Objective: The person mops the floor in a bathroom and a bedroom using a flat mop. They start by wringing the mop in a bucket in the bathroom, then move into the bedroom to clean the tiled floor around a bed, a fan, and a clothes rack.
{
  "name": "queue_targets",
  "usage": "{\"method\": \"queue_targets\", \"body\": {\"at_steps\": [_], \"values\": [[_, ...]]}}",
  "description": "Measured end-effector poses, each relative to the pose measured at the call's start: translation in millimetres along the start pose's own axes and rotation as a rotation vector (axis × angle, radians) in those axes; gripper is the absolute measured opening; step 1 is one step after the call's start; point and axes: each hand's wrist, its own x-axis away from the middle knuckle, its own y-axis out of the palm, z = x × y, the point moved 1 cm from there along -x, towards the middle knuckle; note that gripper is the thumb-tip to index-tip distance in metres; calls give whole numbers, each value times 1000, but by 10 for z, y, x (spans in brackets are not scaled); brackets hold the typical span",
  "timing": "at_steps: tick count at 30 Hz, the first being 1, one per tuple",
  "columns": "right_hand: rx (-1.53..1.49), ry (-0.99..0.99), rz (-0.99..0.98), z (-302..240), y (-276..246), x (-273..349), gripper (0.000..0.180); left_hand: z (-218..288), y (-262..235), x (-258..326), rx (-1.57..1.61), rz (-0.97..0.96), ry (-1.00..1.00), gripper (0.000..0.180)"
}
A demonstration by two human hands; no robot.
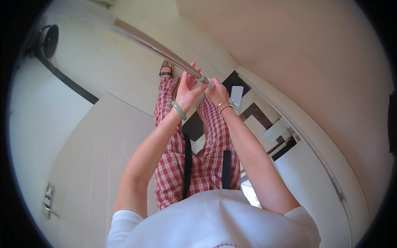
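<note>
A long silver metal pole (157, 47) runs from the upper left down to my hands, in front of my red plaid trousers (206, 165). My right hand (216, 93) grips the pole's near end, with thin bracelets on its wrist. My left hand (186, 89) is raised beside it, palm toward me. Its fingers are spread and rest against the pole just above the end. A pale green bangle (179, 110) sits on my left wrist. The pole's tip is hidden between my hands.
A pale door (82, 165) with a metal handle (49, 202) is at the lower left. A round black fitting (50, 40) with a black hose hangs on the white wall at the upper left. Black and white floor tiles (252, 109) and a white object (236, 94) lie below my hands.
</note>
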Motion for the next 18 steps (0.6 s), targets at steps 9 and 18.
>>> {"method": "queue_targets", "body": {"at_steps": [9,18], "values": [[-121,-395,163,17,-905,1091,28,849,763,1131,-105,-225,193,35],[-216,-228,154,336,-1630,1479,24,2122,2145,1682,-79,-382,263,23]]}}
